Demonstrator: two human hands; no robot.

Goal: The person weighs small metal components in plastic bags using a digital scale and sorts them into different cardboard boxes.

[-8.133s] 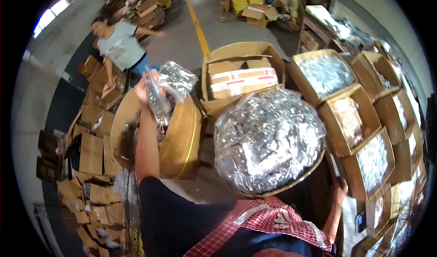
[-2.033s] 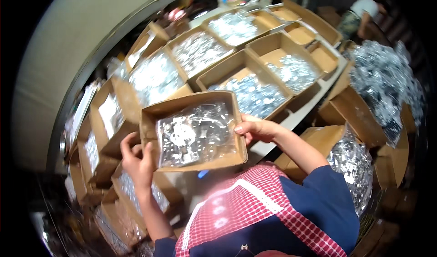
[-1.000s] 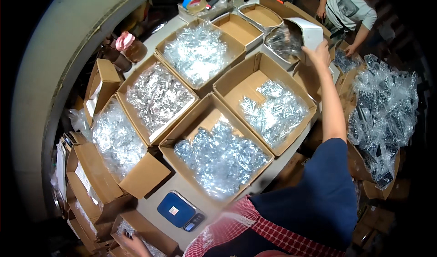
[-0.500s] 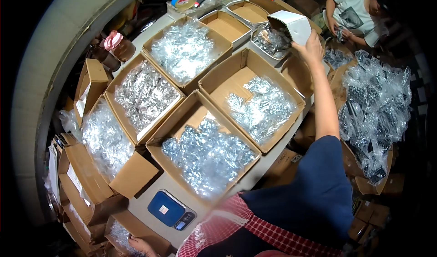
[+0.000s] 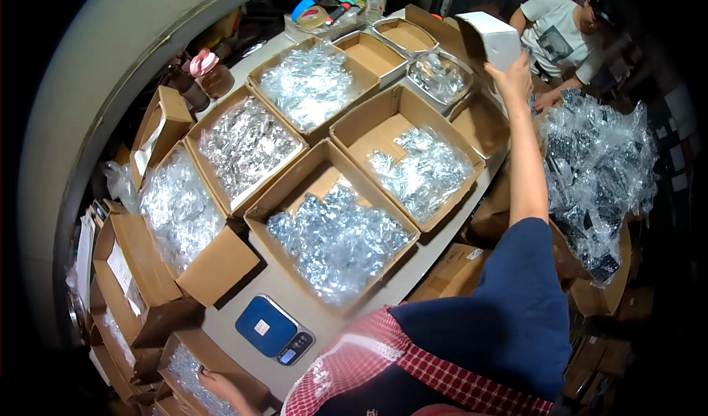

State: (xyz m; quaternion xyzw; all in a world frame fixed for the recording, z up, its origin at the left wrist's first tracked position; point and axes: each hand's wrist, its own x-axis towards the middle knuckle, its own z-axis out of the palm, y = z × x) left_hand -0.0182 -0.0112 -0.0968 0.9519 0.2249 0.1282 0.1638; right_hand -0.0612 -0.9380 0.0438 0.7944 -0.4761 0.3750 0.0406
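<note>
At the far right of the table, my right hand (image 5: 512, 80) grips a white cardboard box (image 5: 500, 38) by its near side, arm stretched out. The box is held up beside a white-rimmed tray holding small clear bags (image 5: 440, 77). At the lower left, my left hand (image 5: 219, 383) rests in a brown cardboard box (image 5: 247, 381) filled with small clear plastic packets (image 5: 193, 375). Its fingers are bent among the packets; what they hold is too small to make out. Close by lies a blue-topped digital scale (image 5: 264, 326).
Open cardboard boxes of shiny bagged parts (image 5: 335, 243) cover the table. More brown boxes (image 5: 136, 268) are stacked at left. A large pile of plastic-wrapped dark parts (image 5: 597, 172) stands at right, with another person (image 5: 564, 36) behind it. Tape rolls (image 5: 313, 16) lie at the back.
My right hand has moved the white box slightly right, away from over the tray of clear bags. My left hand has shifted up and left within its box. The other person's arm has lowered.
</note>
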